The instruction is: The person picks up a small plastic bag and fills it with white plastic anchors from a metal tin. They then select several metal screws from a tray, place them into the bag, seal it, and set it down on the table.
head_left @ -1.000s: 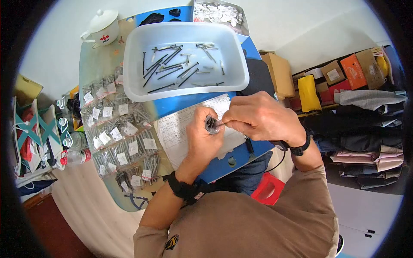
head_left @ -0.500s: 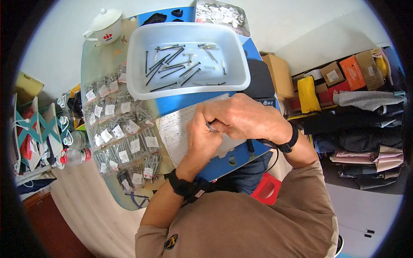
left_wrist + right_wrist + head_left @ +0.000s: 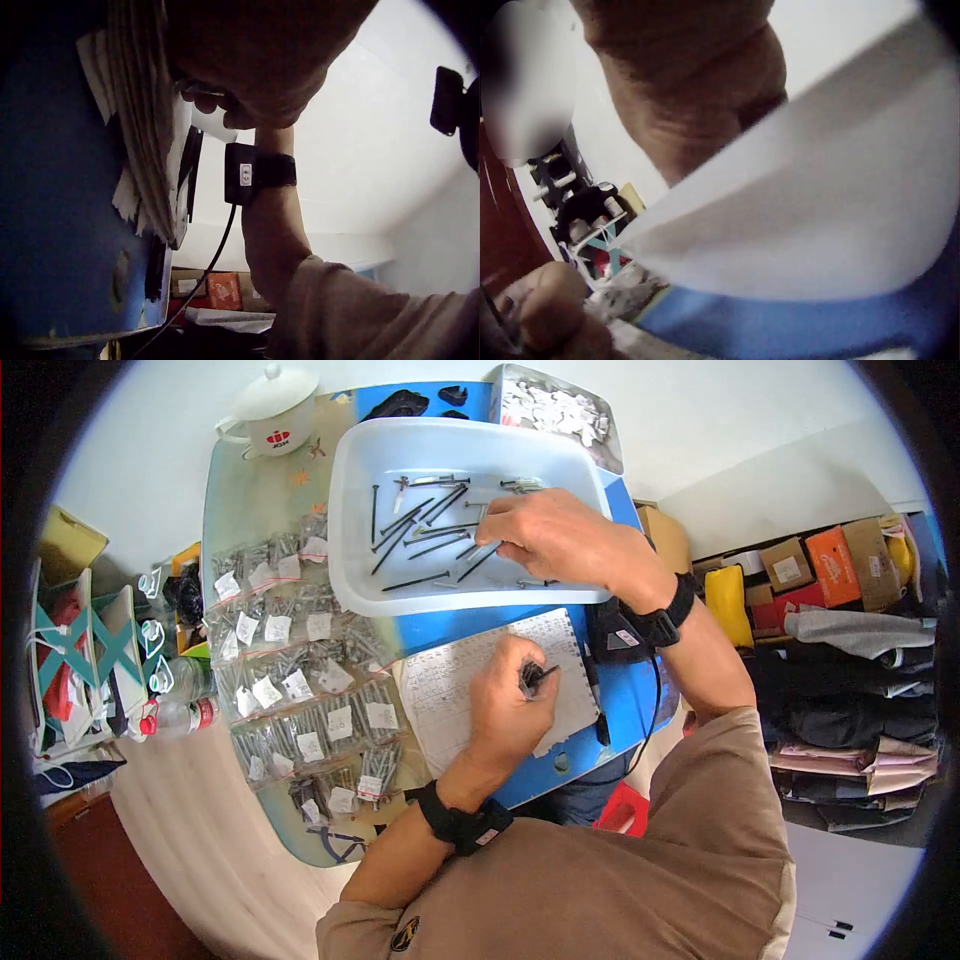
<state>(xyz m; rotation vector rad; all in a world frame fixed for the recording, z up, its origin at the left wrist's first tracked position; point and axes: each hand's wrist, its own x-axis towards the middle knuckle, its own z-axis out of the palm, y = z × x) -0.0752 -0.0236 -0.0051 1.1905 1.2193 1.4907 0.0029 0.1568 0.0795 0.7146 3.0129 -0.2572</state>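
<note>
In the head view my left hand (image 3: 510, 705) grips a small clear plastic bag (image 3: 530, 678) above the written pages; dark screws show at its mouth, one jutting out to the right. My right hand (image 3: 560, 540) reaches over the near right wall of the white plastic tub (image 3: 345, 550), fingers bent and pointing down among the scattered dark screws (image 3: 405, 525). Its fingertips are right at the end of one dark screw (image 3: 478, 566), and I cannot tell whether they pinch it. From the right wrist view, the tub's pale wall (image 3: 817, 202) hides those fingertips.
Under my left hand lies an open notebook (image 3: 440, 700) with handwriting. Rows of labelled screw bags (image 3: 300, 690) cover the table's left side. A lidded mug (image 3: 275, 415) stands at the back left, and a tin of white pieces (image 3: 555, 410) at the back right. A cable (image 3: 655, 710) trails from my right wrist.
My right hand has left the bag's mouth beside my left hand and moved up and away into the tub. The left hand keeps hold of the bag; the head view has shifted slightly.
</note>
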